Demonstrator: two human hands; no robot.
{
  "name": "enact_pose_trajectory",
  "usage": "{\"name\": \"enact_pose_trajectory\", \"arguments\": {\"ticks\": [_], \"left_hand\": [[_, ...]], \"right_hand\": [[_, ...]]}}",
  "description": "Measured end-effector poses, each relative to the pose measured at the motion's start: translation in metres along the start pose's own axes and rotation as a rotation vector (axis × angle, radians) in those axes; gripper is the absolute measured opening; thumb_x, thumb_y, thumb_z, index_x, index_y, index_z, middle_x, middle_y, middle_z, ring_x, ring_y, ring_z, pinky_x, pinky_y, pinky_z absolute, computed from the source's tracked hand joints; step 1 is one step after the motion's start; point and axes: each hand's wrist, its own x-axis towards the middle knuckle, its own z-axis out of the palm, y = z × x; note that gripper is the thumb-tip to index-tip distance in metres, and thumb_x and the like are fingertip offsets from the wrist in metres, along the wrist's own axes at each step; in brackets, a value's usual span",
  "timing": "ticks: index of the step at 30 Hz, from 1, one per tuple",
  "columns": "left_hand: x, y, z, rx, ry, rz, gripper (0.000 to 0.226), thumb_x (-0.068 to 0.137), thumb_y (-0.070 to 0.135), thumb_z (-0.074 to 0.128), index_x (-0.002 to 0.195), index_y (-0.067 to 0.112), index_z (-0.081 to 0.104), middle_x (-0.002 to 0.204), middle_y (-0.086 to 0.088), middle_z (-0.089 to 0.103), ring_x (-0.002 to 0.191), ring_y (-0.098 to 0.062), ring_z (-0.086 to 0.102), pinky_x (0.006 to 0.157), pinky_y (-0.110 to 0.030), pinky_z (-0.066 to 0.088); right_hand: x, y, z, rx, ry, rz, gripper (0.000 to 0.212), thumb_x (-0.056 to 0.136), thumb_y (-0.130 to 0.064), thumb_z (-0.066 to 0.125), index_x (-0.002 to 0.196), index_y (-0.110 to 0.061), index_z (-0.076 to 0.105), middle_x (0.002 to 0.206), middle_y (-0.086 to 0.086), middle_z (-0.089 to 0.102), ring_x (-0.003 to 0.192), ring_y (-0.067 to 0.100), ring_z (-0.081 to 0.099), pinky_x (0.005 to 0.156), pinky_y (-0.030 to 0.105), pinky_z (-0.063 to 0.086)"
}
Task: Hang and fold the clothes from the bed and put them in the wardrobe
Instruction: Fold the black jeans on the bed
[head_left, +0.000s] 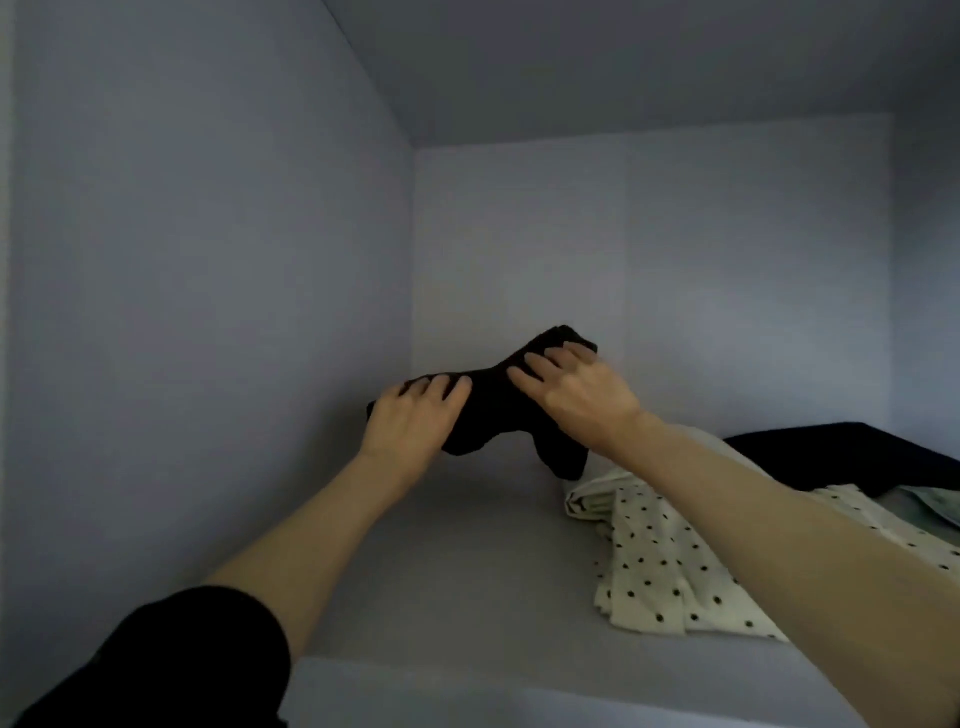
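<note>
Item: folded black garment (498, 400), being placed on wardrobe shelf (441, 561).
My left hand (410, 421) and right hand (576, 395) each grip it, fingers curled over top, above the shelf's left rear. Next, I judge: lower flat, release. Shelf holds a polka-dot garment (670, 561) and dark folded item (852, 452) at right.

Bare forearms, black sleeve (208, 654) pushed up on the left arm
</note>
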Motion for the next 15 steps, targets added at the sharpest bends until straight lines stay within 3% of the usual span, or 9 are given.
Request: {"name": "enact_pose_trajectory", "arguments": {"ticks": [2, 4, 6, 9, 12, 15], "left_hand": [[-0.002, -0.004, 0.026, -0.038, -0.149, 0.035, 0.065, 0.084, 0.027, 0.067, 0.141, 0.019, 0.036, 0.133, -0.004, 0.054, 0.114, -0.023, 0.058, 0.084, -0.032, 0.048], [-0.003, -0.012, 0.038, -0.165, -0.532, 0.091, 0.067, 0.088, 0.030, 0.060, 0.144, 0.025, 0.025, 0.141, -0.004, 0.045, 0.123, -0.026, 0.049, 0.095, -0.036, 0.043], [0.001, -0.015, 0.039, -0.288, -0.800, 0.074, 0.071, 0.085, 0.026, 0.061, 0.145, 0.030, 0.023, 0.141, -0.005, 0.045, 0.124, -0.026, 0.047, 0.098, -0.034, 0.043], [0.012, -0.011, 0.033, -0.371, -1.079, 0.027, 0.090, 0.086, 0.022, 0.062, 0.151, 0.029, 0.000, 0.156, -0.007, 0.020, 0.139, -0.026, 0.027, 0.110, -0.034, 0.031], [0.017, -0.010, 0.031, -0.473, -1.220, 0.058, 0.088, 0.092, 0.042, 0.054, 0.147, 0.035, -0.014, 0.158, -0.002, -0.012, 0.146, -0.024, -0.005, 0.118, -0.042, 0.006], [0.014, -0.006, 0.039, -0.478, -1.194, 0.123, 0.076, 0.098, 0.045, 0.040, 0.145, 0.034, -0.019, 0.156, -0.001, -0.019, 0.145, -0.024, -0.010, 0.117, -0.041, 0.000]], "right_hand": [[0.002, -0.017, 0.016, 0.127, -0.128, -0.028, 0.045, 0.098, -0.022, 0.039, 0.142, -0.014, 0.032, 0.138, 0.012, 0.045, 0.125, 0.030, 0.045, 0.108, 0.041, 0.030], [0.001, -0.032, 0.021, 0.413, -0.340, -0.044, 0.047, 0.096, -0.032, 0.048, 0.141, -0.020, 0.039, 0.135, 0.011, 0.051, 0.122, 0.029, 0.049, 0.103, 0.038, 0.038], [0.002, -0.036, 0.024, 0.617, -0.463, -0.045, 0.052, 0.094, -0.039, 0.051, 0.143, -0.026, 0.038, 0.137, 0.008, 0.051, 0.124, 0.028, 0.048, 0.102, 0.034, 0.039], [-0.001, -0.031, 0.022, 0.745, -0.614, -0.045, 0.063, 0.094, -0.046, 0.048, 0.149, -0.031, 0.021, 0.155, 0.000, 0.024, 0.142, 0.022, 0.021, 0.114, 0.034, 0.018], [-0.006, -0.033, 0.028, 0.736, -0.704, -0.121, 0.063, 0.098, -0.043, 0.038, 0.151, -0.029, 0.007, 0.159, -0.004, -0.001, 0.146, 0.017, -0.007, 0.116, 0.037, -0.006], [-0.004, -0.039, 0.039, 0.656, -0.705, -0.148, 0.058, 0.102, -0.039, 0.028, 0.151, -0.029, -0.001, 0.159, -0.004, -0.007, 0.145, 0.017, -0.013, 0.115, 0.038, -0.009]]}}
